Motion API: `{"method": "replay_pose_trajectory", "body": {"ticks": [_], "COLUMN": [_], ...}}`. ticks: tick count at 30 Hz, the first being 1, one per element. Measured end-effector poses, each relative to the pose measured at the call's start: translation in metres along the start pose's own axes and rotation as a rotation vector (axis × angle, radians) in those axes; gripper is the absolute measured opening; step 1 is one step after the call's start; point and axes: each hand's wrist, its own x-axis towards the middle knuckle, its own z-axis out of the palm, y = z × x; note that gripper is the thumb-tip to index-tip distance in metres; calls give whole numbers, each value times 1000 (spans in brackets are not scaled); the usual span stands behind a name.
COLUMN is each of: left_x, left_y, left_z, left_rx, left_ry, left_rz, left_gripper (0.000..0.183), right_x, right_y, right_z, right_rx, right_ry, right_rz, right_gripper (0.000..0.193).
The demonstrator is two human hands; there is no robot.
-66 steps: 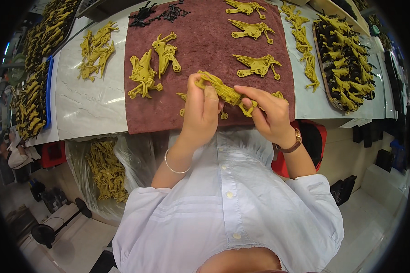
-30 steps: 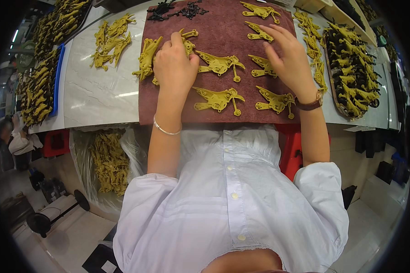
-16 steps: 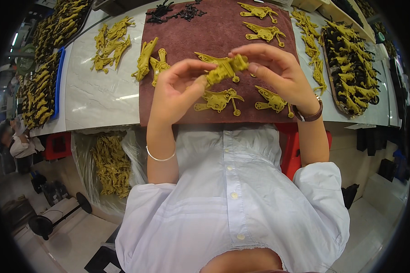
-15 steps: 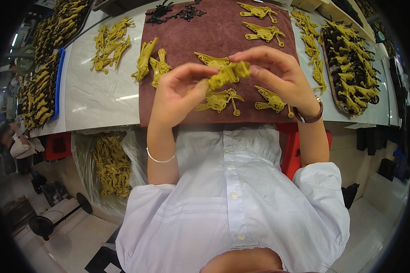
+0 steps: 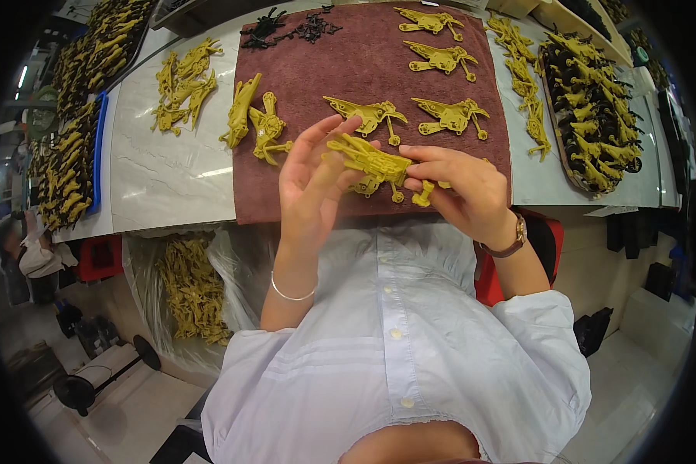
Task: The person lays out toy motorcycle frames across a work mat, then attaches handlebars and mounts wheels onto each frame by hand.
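While the fingers of the left hand (image 5: 311, 176) close round one end of a yellow part (image 5: 375, 161), the right hand (image 5: 472, 189) pinches its other end, above the maroon cloth (image 5: 309, 73) where I see similar yellow pieces (image 5: 450, 116) and, farther off, black bits (image 5: 315, 29).

Now the left hand (image 5: 309, 182) masks 1 end of the long, ribbed yellow part (image 5: 377, 162); below, a flat yellow piece (image 5: 370, 185), mostly hidden; small black bits (image 5: 315, 26), too tiny to tell!
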Motion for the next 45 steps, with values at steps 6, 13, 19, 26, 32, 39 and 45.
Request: {"method": "replay_pose_trajectory", "body": {"ticks": [6,13,19,26,32,39,45], "left_x": [-2,7,80,144,123,54,16], "left_y": [-8,-10,1,-15,-13,43,39], "left_z": [2,15,0,-17,-36,-54,-55], "left_rx": [217,242,-145,54,973,1605,1825], "left_ry": [22,34,189,388,229,108,134], "left_rz": [81,76,50,-1,320,353,268], "left_gripper": [38,37,42,60,72,42,45], "right_x": [2,4,15,14,3,38,53], "right_y": [-5,10,129,191,201,109,69], "right_z": [14,-4,-90,-106,-105,-48,10], "right_rx": [-171,7,-880,-1153,-1115,-477,-249], "right_ry": [-75,59,373,124,8,-30,-362], "right_rz": [-15,315,235,624,650,176,118], "right_gripper": [36,29,36,44,51,42,51]}}
